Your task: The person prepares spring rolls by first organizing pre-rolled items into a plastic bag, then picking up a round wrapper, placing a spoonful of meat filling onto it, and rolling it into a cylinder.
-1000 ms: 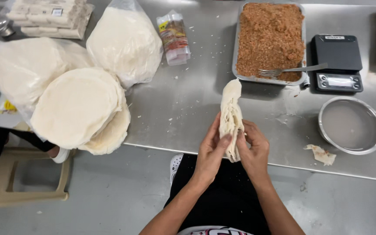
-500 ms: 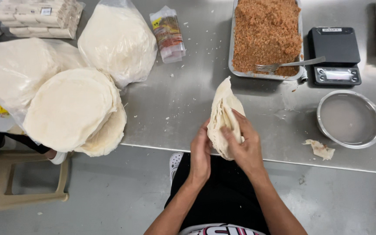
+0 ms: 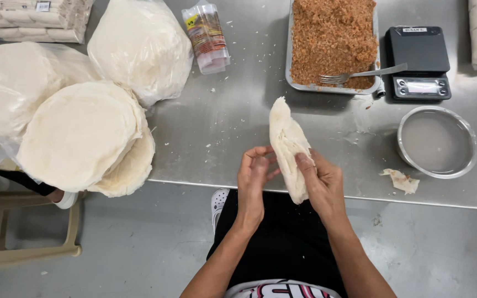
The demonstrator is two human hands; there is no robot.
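A pale, folded sheet of thin dough wrapper (image 3: pixel 288 146) is held upright over the near edge of the steel table (image 3: pixel 238 121), its lower end hidden behind the right hand (image 3: pixel 321 182); whether anything is folded inside cannot be made out. The right hand grips the sheet from the side, thumb laid on its front, fingers curled behind it. The left hand (image 3: pixel 254 179) sits just beside the sheet, fingers bent inward and loosely bunched, the fingertips (image 3: pixel 260 163) close to the wrapper's edge, possibly touching it. Both forearms rise from the bottom of the view, over a black apron.

To the right, a round metal bowl (image 3: pixel 437 140) holds cloudy liquid, with a torn scrap of dough (image 3: pixel 401 180) lying near it. Further back, a rectangular metal tray (image 3: pixel 332 44) is filled with reddish-brown crumbly filling, a metal fork (image 3: pixel 360 74) resting on its near edge. A black digital scale (image 3: pixel 419 62) stands beside the tray. To the left, a stack of round white wrappers (image 3: pixel 81 135) overhangs the table edge, beside clear plastic bags of more wrappers (image 3: pixel 139 49), partly cut off by the frame
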